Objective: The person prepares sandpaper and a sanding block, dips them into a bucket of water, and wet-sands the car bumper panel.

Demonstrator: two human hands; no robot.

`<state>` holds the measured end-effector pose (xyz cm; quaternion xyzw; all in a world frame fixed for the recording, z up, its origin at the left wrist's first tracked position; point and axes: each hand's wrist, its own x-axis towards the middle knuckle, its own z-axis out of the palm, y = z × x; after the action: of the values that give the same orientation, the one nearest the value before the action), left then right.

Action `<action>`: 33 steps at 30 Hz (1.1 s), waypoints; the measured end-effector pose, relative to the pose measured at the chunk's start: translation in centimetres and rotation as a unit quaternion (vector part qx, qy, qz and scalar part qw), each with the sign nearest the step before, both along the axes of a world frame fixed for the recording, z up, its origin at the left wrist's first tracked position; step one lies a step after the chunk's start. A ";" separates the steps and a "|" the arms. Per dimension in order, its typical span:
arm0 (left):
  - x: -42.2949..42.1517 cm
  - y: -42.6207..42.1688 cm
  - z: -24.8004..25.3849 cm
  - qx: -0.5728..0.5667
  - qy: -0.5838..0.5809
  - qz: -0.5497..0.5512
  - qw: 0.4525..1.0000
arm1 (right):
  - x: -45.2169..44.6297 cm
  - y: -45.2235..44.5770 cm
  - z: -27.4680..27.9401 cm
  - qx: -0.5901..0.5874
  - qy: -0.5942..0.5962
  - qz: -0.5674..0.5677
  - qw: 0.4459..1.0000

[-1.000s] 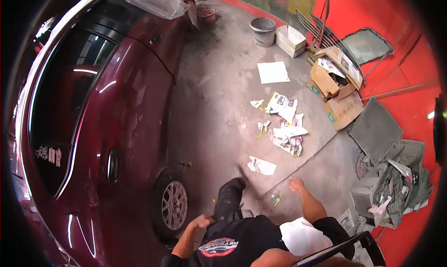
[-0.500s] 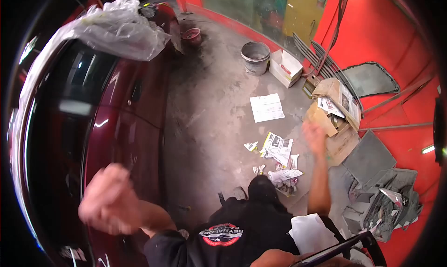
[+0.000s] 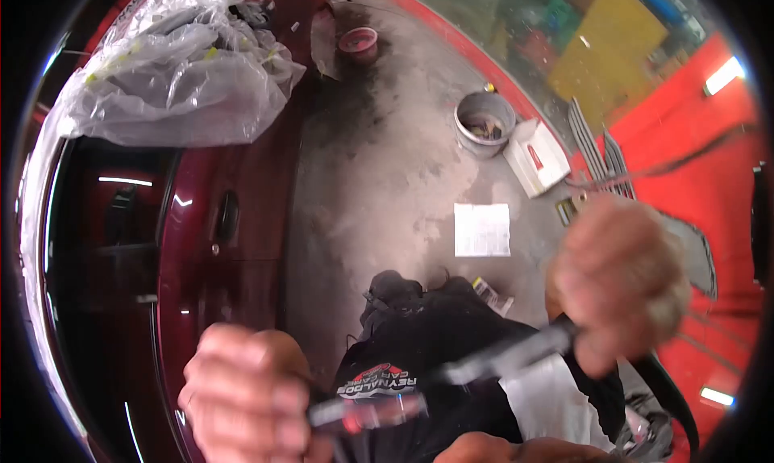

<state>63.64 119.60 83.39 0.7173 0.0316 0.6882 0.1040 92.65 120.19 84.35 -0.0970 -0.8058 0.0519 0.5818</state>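
My left hand (image 3: 246, 390), fingers curled, is low on the left beside the dark red car door (image 3: 234, 302). It grips a slim, blurred grey and reddish item (image 3: 375, 412). My right hand (image 3: 617, 273), smeared by motion, is raised on the right with its fingers closed. A long blurred black and grey item (image 3: 512, 358) runs from below it towards the left one. I cannot tell whether the two items are joined. Both lie across the front of my black shirt (image 3: 435, 334).
Crumpled clear plastic (image 3: 185, 92) covers part of the car. On the floor are a white paper (image 3: 482, 231), a grey bucket (image 3: 484, 140), an open white box (image 3: 536, 160) and a red bucket (image 3: 359, 45). A red panel (image 3: 685, 124) stands at the right.
Both hands have come up in front of my body, with slim items now visible at them. The view has shifted forward along the car, and most of the crumpled papers are out of sight.
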 end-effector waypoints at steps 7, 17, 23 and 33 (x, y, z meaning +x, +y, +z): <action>3.3 19.3 -11.0 -0.393 -0.028 0.004 0.919 | 3.2 21.3 -9.0 -0.312 -0.048 -0.046 0.948; 8.3 54.0 -11.8 -0.542 0.134 -0.163 0.813 | 7.3 45.3 -9.8 -0.446 0.084 -0.232 0.860; 9.4 70.8 -7.7 -0.309 0.101 -0.166 0.931 | 8.3 61.9 -6.1 -0.285 0.083 -0.207 0.932; 14.8 92.9 -3.7 -0.124 -0.034 -0.132 0.983 | 15.4 96.0 -1.0 -0.140 0.020 0.181 0.973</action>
<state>78.45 212.46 79.65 0.6731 0.0188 0.6830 0.2832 108.02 216.19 83.31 -0.0288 -0.7829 0.2705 0.5595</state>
